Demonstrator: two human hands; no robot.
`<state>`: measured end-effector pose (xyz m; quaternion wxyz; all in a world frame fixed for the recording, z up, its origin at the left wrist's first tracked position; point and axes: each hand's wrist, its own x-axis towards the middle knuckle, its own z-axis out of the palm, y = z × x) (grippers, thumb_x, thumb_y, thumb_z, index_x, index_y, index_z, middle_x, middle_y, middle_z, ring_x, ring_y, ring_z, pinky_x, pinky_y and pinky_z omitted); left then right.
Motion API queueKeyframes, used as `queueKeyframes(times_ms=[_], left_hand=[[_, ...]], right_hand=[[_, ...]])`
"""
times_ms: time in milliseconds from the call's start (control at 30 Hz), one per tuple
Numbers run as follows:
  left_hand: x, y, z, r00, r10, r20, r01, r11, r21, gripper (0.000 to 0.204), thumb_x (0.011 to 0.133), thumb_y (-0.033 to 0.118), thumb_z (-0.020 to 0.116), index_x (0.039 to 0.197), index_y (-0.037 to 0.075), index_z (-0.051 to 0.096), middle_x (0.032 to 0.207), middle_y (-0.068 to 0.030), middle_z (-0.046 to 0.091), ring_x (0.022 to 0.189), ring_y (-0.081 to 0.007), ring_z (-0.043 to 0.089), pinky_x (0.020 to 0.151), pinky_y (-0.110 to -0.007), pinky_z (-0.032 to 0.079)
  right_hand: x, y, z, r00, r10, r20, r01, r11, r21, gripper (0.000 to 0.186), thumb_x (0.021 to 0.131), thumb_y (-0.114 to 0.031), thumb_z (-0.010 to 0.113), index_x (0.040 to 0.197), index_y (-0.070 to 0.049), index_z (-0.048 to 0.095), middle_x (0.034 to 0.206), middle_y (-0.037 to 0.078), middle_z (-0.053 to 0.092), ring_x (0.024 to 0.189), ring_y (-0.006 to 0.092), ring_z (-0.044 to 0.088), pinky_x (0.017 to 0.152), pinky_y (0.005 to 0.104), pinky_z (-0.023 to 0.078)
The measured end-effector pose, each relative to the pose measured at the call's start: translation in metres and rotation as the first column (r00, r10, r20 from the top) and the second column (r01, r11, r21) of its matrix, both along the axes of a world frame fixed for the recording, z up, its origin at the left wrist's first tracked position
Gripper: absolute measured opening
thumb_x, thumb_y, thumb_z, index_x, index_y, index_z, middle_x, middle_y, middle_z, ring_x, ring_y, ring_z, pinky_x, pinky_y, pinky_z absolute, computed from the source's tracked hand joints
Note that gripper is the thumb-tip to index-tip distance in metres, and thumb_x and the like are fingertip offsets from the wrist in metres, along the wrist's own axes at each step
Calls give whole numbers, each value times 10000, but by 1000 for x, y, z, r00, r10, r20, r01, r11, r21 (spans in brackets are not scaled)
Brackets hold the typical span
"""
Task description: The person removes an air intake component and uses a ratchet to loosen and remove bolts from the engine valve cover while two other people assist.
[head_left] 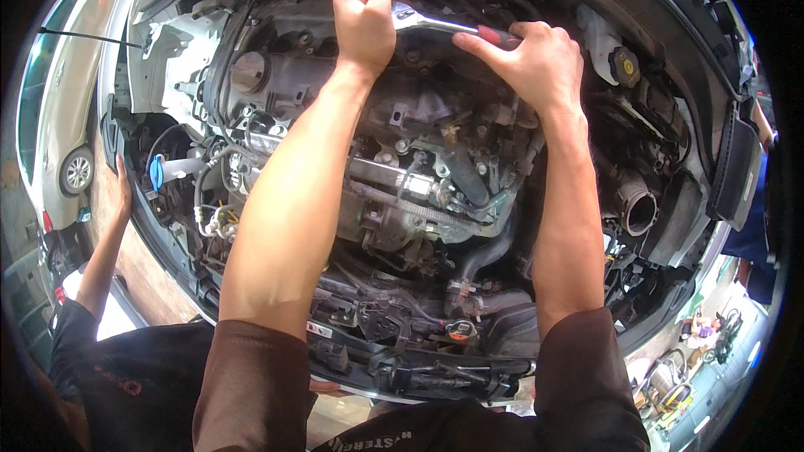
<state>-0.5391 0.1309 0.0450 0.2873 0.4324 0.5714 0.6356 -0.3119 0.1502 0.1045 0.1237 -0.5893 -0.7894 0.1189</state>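
Observation:
Both of my arms reach over a car's engine (pixel 394 151) to its far side. My left hand (pixel 365 32) is closed in a fist at the head end of a ratchet wrench (pixel 435 23). The ratchet lies nearly level, its chrome shaft running to the right. Around its red and dark handle the fingers of my right hand (pixel 540 63) are curled, with the thumb stretched along it. Whatever the ratchet's head sits on is hidden behind my left hand. Close to my left forearm is a round dark cap (pixel 249 73) on the engine.
A white reservoir with a black and yellow cap (pixel 624 67) stands to the right, above an open round pipe (pixel 641 208). At left are a blue cap (pixel 157 173) and another person's arm (pixel 113 230) on the car's edge. A parked car (pixel 63 117) stands beyond.

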Motion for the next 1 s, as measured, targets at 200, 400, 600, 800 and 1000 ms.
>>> queueKeyframes(times_ms=[200,400,600,800,1000], left_hand=[[1,4,-3,996,34,81,-30,998,-52,421,929,223,613,611,-47,551,554,8,486,578,-110,412,572,-370,347],[-17,3,-13,889,6,-458,9,1000,30,219,955,128,590,854,3,739,743,-146,724,681,-233,677,670,-379,510],[-21,1,-16,660,103,-744,77,976,204,219,950,128,594,833,-2,727,714,-148,706,652,-259,680,644,-384,517],[-27,-13,25,953,-274,-128,232,934,-273,591,946,570,732,1054,-10,759,974,-74,749,899,-156,658,817,-315,503],[-42,-42,25,783,-472,-404,207,812,-546,465,883,248,845,1227,-41,727,1172,-236,774,1144,-321,745,1015,-407,559]], right_hand=[[1,1,-4,1000,-5,-26,5,1000,19,856,682,-918,731,746,-69,821,685,164,750,705,349,782,731,443,631],[0,-2,-6,1000,-20,-10,21,996,92,888,664,-922,739,709,-37,790,698,186,750,703,364,780,717,441,632],[-1,-10,-2,995,-92,42,92,996,-12,757,677,-842,806,897,-120,873,674,119,743,725,294,777,757,401,605],[8,0,4,994,106,-23,-104,993,50,680,740,-676,874,786,-6,767,689,186,719,686,350,745,706,432,579],[18,13,-2,940,333,70,-340,911,233,382,832,-408,855,1006,-81,762,1016,80,759,1059,298,703,942,453,546]])
